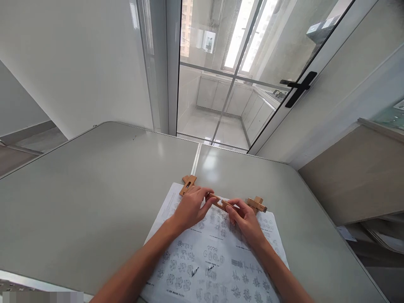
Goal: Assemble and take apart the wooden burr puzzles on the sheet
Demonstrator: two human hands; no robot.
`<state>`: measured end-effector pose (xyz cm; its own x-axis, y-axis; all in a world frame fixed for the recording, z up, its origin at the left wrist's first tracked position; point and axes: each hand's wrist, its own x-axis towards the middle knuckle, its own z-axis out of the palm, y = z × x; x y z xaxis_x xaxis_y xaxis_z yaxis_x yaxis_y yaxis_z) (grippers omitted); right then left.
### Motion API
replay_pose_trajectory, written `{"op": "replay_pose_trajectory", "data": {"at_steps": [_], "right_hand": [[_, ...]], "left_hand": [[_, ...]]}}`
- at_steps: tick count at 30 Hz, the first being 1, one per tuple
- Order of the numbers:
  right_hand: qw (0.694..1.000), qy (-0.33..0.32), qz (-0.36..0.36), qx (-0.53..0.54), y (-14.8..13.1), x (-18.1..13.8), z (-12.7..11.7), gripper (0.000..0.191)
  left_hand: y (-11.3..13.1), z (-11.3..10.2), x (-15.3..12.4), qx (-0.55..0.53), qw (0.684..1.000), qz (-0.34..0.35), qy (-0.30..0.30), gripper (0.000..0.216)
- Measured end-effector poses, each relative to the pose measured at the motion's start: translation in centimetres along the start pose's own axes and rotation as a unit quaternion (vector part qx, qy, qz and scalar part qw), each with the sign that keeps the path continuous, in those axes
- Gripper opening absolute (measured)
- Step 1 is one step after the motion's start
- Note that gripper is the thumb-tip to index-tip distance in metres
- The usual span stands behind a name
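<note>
Both hands meet over a printed instruction sheet (208,261) lying on a pale grey table (94,198). My left hand (191,207) and my right hand (243,216) are closed on the two ends of a small wooden puzzle piece (220,202), held just above the paper. Another wooden piece with a slot (188,184) lies at the sheet's far left corner, just beyond my left fingers. A crossed wooden assembly (258,204) lies at the far right corner, beside my right hand.
The table has a seam (196,159) down its middle and rounded far corners. Beyond it stand a white wall and a glass sliding door with a black handle (299,87). A beige counter (356,176) stands to the right.
</note>
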<state>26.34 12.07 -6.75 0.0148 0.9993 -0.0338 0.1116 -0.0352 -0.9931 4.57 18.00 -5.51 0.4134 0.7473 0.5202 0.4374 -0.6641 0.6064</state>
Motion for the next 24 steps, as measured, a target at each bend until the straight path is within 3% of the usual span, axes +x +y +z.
{"op": "replay_pose_trajectory", "data": {"at_steps": [4,7,15,24], "right_hand": [[1.000,-0.015,-0.010,0.007,-0.1,0.0,0.1,0.039],[1.000,-0.017,-0.011,0.008,-0.1,0.1,0.2,0.039],[1.000,-0.005,-0.004,0.010,0.5,0.2,-0.1,0.042],[1.000,-0.016,-0.002,0.004,0.2,0.1,0.0,0.040]], "left_hand": [[0.1,-0.1,0.0,-0.054,0.997,-0.010,-0.058,0.020],[0.0,-0.2,0.1,-0.068,0.995,-0.028,-0.063,0.021],[-1.8,-0.8,0.8,0.043,0.986,-0.138,0.085,0.021],[-3.1,-0.5,0.7,0.196,0.960,-0.153,0.133,0.019]]}}
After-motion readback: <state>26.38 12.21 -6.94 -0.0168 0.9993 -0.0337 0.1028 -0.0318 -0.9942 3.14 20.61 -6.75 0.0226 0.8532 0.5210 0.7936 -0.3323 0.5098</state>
